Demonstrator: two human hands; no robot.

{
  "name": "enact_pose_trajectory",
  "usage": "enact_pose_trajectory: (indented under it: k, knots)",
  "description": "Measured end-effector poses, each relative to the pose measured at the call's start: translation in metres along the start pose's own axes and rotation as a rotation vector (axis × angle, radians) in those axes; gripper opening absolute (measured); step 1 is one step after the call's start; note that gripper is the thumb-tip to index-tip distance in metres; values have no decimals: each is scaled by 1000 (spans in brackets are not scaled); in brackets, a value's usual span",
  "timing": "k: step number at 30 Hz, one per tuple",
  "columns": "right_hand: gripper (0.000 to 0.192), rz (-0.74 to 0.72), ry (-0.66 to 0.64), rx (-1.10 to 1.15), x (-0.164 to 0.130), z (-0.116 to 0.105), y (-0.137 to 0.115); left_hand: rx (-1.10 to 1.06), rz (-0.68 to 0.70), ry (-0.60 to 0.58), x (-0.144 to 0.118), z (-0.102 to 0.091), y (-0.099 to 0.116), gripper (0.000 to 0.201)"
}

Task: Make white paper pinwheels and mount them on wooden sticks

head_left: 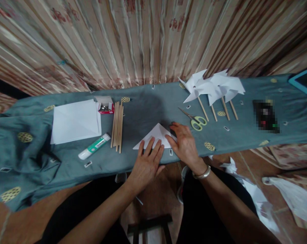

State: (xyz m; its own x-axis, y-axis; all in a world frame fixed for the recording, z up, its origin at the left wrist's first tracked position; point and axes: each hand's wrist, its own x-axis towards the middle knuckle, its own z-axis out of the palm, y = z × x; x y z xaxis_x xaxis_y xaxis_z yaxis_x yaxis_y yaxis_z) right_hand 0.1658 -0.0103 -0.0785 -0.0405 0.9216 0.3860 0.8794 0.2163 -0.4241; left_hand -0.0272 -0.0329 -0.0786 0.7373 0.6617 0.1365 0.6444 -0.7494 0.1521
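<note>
A white sheet of paper [157,134], folded into a triangle, lies near the front edge of the cloth-covered table. My left hand [147,162] rests on it with fingers spread flat, pressing the paper down. At the triangle's right corner is my right hand [185,140], its thumb on the paper and its fingers apart from the thumb, curving past the edge. Just right of that hand lie green-handled scissors [197,122]. Left of the triangle is a bundle of thin wooden sticks [117,127]. Several finished paper pinwheels [196,86] on sticks lie at the back right.
A stack of white paper [75,120], a glue stick [94,146] and an opened small box of metal pins [106,106] are on the left. Toward the right are a blurred dark item [265,116] and a blue-framed device [304,81]. Paper scraps [255,191] litter the floor.
</note>
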Motion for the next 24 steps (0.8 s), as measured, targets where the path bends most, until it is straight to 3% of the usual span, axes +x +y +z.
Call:
enact_pose_trajectory:
  k: [3,9,24]
  knots:
    - [48,-22,-24,-82,-10,0,-7,7,-2,-6,1,0,1,62]
    - [51,22,-61,-141,-27,2,-12,-4,-10,-5,0,-3,0,63]
    - [44,74,59,-119,-53,-19,30,55,-130,78,-39,-11,-26,56]
